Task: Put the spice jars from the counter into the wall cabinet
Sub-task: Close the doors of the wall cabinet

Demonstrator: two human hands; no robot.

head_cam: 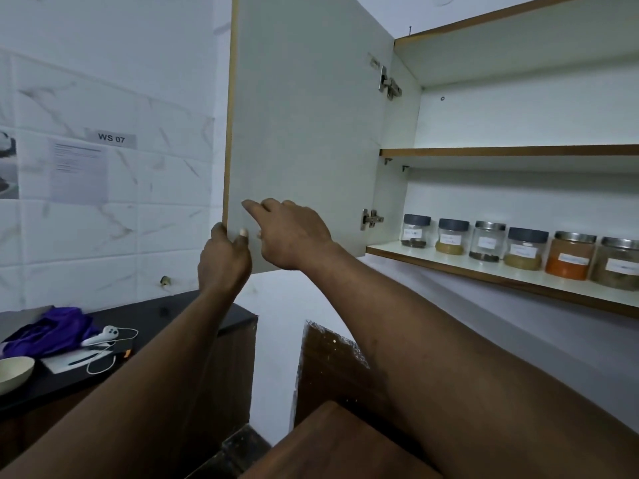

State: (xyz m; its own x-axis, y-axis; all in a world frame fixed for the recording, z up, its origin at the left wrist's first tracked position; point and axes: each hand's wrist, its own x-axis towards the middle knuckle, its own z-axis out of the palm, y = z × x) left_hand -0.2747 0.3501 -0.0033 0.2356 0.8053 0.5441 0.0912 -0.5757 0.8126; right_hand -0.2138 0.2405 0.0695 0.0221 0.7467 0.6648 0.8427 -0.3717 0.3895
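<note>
The wall cabinet (518, 112) stood open, its door (304, 133) hanging wide to the left on two metal hinges (390, 83). The person's left hand (223, 261) grasped the door at its lower outer corner, fingers hooked round the wooden edge and the thumb laid on the pale inner face. The right hand (294, 236) lay against that same inner face just beside the left, its fingers loosely stretched and holding nothing, the forefinger pointing toward the door's edge.

The spice jars (487, 240) I could see were inside the cabinet. Six of them stood upright in a row along the bottom shelf (394, 251), close beside one another, each with a white label too small for me to read. Some had dark lids and some had metal ones. The fifth jar (571, 255) from the left held orange powder, and the last was partly out of my sight on the right. The upper shelf (501, 152) ran across above them.

Down to the left, a dark counter (173, 316) carried a purple cloth (52, 331), a white handheld device (103, 335) with a thin cable, a sheet of paper (74, 361) and a pale bowl (14, 371). On the tiled wall (103, 236) behind it, a tag (111, 138) reading "WS 07" sat above a printed notice (77, 174).
</note>
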